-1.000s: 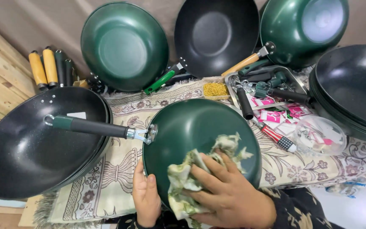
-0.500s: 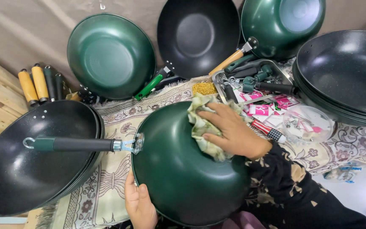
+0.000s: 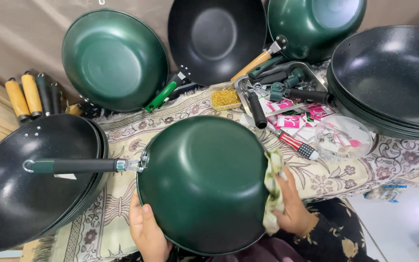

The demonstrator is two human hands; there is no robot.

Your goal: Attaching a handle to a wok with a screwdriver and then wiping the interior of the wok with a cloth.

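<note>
A dark green wok (image 3: 204, 182) lies bottom-up in front of me, its dark handle (image 3: 81, 166) pointing left over a stack of black woks. My left hand (image 3: 146, 230) grips the wok's lower left rim. My right hand (image 3: 289, 206) presses a pale, crumpled cloth (image 3: 272, 191) against the wok's right side.
Stacks of black woks sit at the left (image 3: 23, 194) and right (image 3: 394, 77). Green (image 3: 115, 58) and black (image 3: 217, 39) woks lean on the back wall. A metal tray (image 3: 280, 87) holds handles and tools; a screwdriver (image 3: 294, 143) and a clear bowl (image 3: 343, 138) lie on the patterned mat (image 3: 122, 131).
The cloth and my right hand have swept from the wok's near side, over its top, round to its right edge. The wok has turned flatter toward me.
</note>
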